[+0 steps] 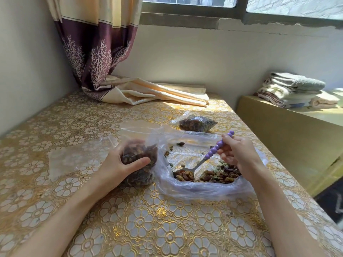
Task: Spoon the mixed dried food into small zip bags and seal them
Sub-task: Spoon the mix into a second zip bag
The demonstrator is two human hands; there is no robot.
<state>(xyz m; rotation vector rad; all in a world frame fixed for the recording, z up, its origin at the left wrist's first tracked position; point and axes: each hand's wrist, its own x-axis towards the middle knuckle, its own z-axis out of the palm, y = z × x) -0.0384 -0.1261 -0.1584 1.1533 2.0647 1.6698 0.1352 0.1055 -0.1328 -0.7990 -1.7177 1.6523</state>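
My left hand (118, 165) grips a small clear zip bag (138, 160), upright on the table and about half full of dark dried food, its mouth open at the top. My right hand (236, 153) holds a spoon (213, 152) by its purple beaded handle. The metal bowl of the spoon lies among the mixed dried food (219, 174) inside a large, floppy clear plastic bag (204, 190) spread open just right of the zip bag. A filled zip bag (196, 123) lies farther back on the table.
Empty clear zip bags (74, 158) lie flat to the left of my left hand. The table carries a gold floral cloth (167, 229). A curtain end (148, 93) rests at the back. Folded towels (291, 89) sit on a ledge to the right.
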